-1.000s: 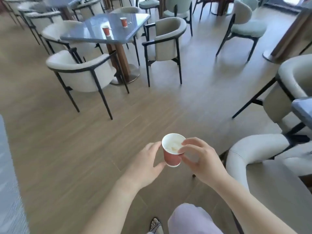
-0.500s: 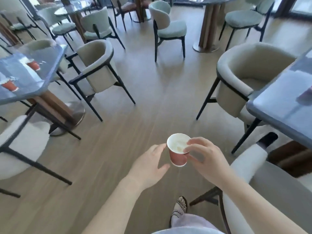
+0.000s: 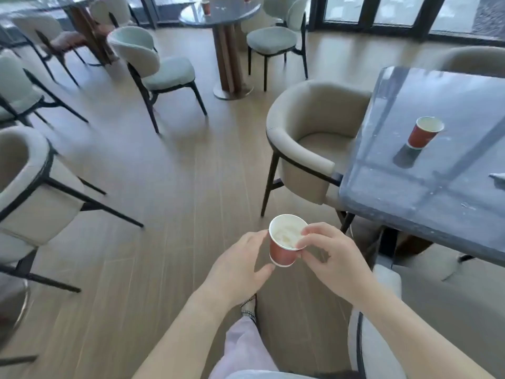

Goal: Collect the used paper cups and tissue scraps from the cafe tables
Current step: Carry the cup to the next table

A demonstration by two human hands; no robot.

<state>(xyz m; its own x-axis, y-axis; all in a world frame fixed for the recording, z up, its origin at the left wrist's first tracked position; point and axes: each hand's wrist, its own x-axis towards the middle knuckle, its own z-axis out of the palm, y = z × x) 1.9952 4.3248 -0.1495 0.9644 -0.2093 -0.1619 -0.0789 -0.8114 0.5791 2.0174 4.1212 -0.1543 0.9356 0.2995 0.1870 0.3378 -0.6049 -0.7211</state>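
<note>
Right hand [image 3: 332, 257] pinches cup [image 3: 282, 254] rim, left hand [image 3: 239, 268] relaxed beside it, holding nothing, second cup [image 3: 423, 134] upright on tabletop [image 3: 437, 203]

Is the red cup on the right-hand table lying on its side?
No, the red cup stands upright on the grey table, open rim facing up.

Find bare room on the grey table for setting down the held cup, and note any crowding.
Bare: the near left corner of the grey table, bordered by its front edge, the armchair and the standing paper cup; also the far strip behind that cup. Tighter: the right edge, where a tissue scrap lies beyond the cup.
</note>
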